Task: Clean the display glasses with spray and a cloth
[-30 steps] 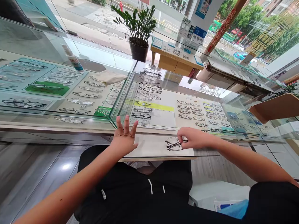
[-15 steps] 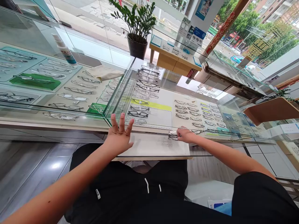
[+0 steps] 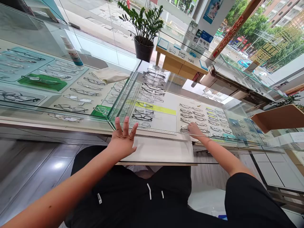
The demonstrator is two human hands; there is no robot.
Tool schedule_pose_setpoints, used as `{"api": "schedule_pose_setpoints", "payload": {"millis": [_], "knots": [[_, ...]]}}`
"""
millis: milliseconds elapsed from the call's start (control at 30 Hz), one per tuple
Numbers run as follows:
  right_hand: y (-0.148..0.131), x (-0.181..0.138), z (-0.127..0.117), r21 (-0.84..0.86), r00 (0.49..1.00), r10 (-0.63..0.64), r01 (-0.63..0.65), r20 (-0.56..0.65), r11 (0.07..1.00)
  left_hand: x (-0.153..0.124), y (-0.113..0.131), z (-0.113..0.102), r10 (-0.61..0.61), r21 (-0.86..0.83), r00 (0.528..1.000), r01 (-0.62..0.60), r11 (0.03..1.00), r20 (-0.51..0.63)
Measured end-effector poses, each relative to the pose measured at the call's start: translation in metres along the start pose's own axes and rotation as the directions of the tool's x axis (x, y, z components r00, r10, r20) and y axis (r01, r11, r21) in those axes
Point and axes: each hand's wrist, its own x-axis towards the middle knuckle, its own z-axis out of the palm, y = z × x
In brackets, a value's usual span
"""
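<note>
My left hand [image 3: 122, 141] rests with fingers spread on the front corner of the glass display case [image 3: 109, 123], holding nothing. My right hand [image 3: 195, 129] reaches inside the case with its fingers closed on a pair of eyeglasses [image 3: 184, 129], dark-framed, at the front end of a column of glasses. Another row of eyeglasses [image 3: 197, 114] lies just beyond and beside that hand. Part of the held pair is hidden by my fingers. Below the case, a pulled-out white drawer or shelf [image 3: 163, 150] sits in front of my lap.
On the left counter stand a spray bottle [image 3: 72, 52] and a crumpled cream cloth [image 3: 110, 75]. A potted plant [image 3: 143, 47] is behind the case. More frames lie on a light-wood display table [image 3: 174, 63] farther back. A brown panel [image 3: 276, 115] stands at the right.
My right hand has moved away from me and to the right, carrying the eyeglasses from above the white drawer to the display column. My left hand has stayed at the glass corner.
</note>
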Motion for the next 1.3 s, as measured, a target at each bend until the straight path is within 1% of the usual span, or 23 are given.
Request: {"api": "schedule_pose_setpoints", "payload": {"millis": [167,333,567,700,900,1133,1200,1300], "knots": [[0.010,0.006,0.016,-0.010,1.000,0.002,-0.002,0.012,1.000,-0.001,0.001,-0.003,-0.002,0.007,1.000,0.001,1.000,0.022],[0.017,0.000,0.026,0.003,1.000,0.002,-0.002,0.024,1.000,-0.001,-0.001,-0.001,0.000,-0.013,0.999,0.001,1.000,0.046],[0.022,-0.010,0.030,0.062,0.999,-0.021,0.019,0.026,0.998,-0.003,-0.001,0.001,0.019,0.020,1.000,-0.019,1.000,0.017],[0.027,-0.008,0.032,0.098,1.000,-0.016,0.016,-0.003,0.995,-0.003,-0.002,0.001,0.009,0.053,1.000,-0.010,0.999,0.020],[0.033,-0.001,0.037,0.114,0.999,-0.023,0.026,-0.031,0.993,0.000,-0.002,0.001,0.007,0.020,0.999,-0.007,1.000,0.041],[0.030,0.001,0.035,0.111,0.998,-0.047,0.051,-0.036,0.992,-0.001,0.001,-0.002,-0.002,0.024,0.999,0.001,1.000,0.041],[0.027,0.000,0.031,0.118,0.999,-0.041,0.044,-0.032,0.992,-0.001,0.001,-0.002,0.000,0.036,1.000,-0.001,0.999,0.022],[0.022,-0.004,0.021,0.135,0.999,-0.021,0.024,-0.025,0.991,-0.001,0.000,-0.001,0.003,0.043,0.999,-0.005,0.999,0.037]]}}
